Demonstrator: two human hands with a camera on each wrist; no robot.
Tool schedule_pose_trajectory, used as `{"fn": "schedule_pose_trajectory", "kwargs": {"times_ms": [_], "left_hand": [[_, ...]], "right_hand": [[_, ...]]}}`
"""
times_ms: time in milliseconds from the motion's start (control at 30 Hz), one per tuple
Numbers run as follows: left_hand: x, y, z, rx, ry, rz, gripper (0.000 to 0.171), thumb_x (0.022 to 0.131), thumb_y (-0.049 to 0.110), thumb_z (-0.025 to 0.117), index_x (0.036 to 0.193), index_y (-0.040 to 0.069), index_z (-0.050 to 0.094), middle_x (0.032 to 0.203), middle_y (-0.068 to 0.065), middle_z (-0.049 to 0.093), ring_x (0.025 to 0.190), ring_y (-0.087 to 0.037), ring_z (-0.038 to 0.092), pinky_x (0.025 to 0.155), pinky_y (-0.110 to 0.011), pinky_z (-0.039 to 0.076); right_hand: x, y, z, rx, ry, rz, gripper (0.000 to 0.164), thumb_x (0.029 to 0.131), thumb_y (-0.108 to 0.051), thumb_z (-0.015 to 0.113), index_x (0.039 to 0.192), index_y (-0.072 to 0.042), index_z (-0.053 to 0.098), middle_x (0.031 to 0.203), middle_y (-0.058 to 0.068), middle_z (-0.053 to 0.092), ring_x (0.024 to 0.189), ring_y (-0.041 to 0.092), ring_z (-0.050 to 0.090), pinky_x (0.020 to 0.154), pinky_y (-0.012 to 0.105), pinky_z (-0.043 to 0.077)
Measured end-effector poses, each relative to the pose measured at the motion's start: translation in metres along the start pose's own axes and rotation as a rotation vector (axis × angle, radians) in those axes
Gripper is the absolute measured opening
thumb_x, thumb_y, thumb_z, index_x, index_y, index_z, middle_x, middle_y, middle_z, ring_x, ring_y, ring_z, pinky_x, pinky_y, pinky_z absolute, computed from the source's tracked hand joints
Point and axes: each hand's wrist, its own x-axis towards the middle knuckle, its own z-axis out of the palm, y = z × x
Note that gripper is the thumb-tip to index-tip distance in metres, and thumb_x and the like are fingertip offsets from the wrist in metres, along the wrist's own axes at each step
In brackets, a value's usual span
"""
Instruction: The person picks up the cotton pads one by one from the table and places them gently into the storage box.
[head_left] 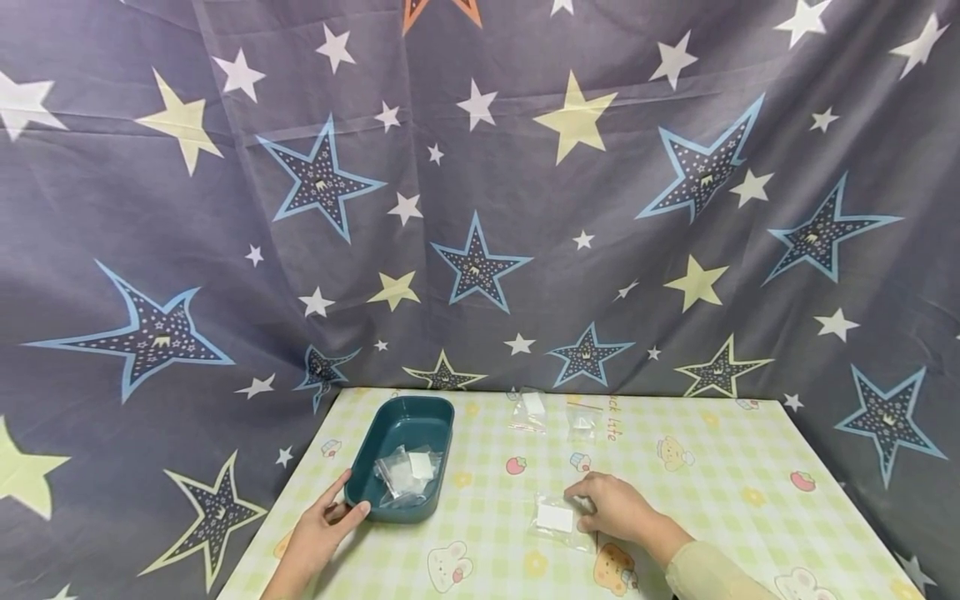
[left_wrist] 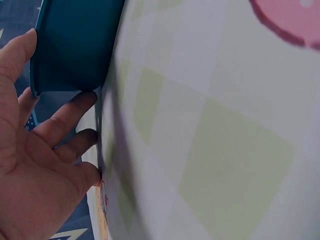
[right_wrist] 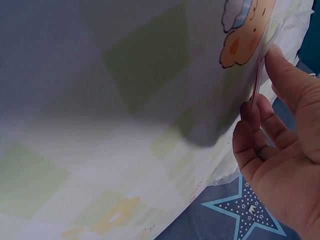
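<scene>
A dark teal rectangular box [head_left: 402, 517] stands at the left of the table, with small clear plastic bags [head_left: 408, 473] holding white pieces inside it. My left hand [head_left: 318, 529] holds the near left corner of this box. In the left wrist view, the left thumb lies at the rim and a finger touches the lower wall. A clear zip bag [head_left: 555, 518] with a white rectangle lies right of centre. My right hand [head_left: 617, 507] pinches its right edge; in the right wrist view the bag's red-lined edge [right_wrist: 257, 82] sits between thumb and fingers.
Two more clear bags lie at the table's far side: one with a white piece [head_left: 533, 405], the other a zip bag [head_left: 582, 422] to its right. A checked cartoon cloth [head_left: 675, 500] covers the table. Behind it hangs a grey star-patterned curtain [head_left: 480, 183].
</scene>
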Motion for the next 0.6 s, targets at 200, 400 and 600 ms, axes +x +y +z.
{"fn": "schedule_pose_trajectory", "kwargs": {"times_ms": [200, 400, 600], "left_hand": [[0.0011, -0.0006, -0.0001, -0.005, 0.0, 0.006, 0.091, 0.096, 0.055, 0.077, 0.17, 0.023, 0.035, 0.148, -0.033, 0.059, 0.142, -0.045, 0.058, 0.101, -0.047, 0.062], [0.002, -0.0012, -0.0003, -0.007, -0.002, -0.001, 0.091, 0.096, 0.057, 0.077, 0.17, 0.023, 0.035, 0.148, -0.033, 0.059, 0.142, -0.045, 0.058, 0.101, -0.048, 0.061], [0.0026, -0.002, 0.0, 0.004, 0.0, -0.01, 0.093, 0.095, 0.058, 0.077, 0.17, 0.023, 0.035, 0.147, -0.032, 0.061, 0.141, -0.044, 0.06, 0.1, -0.047, 0.062]], "right_hand": [[0.0019, 0.0011, 0.0009, 0.002, 0.008, -0.018, 0.044, 0.078, -0.015, 0.094, 0.12, -0.018, 0.082, 0.112, 0.0, 0.078, 0.102, 0.023, 0.073, 0.091, 0.047, 0.061], [0.0025, 0.0021, 0.0013, 0.033, 0.004, 0.0, 0.039, 0.077, -0.012, 0.094, 0.114, -0.02, 0.084, 0.109, -0.004, 0.08, 0.098, 0.017, 0.073, 0.087, 0.041, 0.062], [0.0027, 0.0046, 0.002, 0.079, -0.016, 0.026, 0.03, 0.079, -0.014, 0.093, 0.108, -0.018, 0.085, 0.1, -0.008, 0.077, 0.089, 0.01, 0.068, 0.08, 0.033, 0.06]]}}
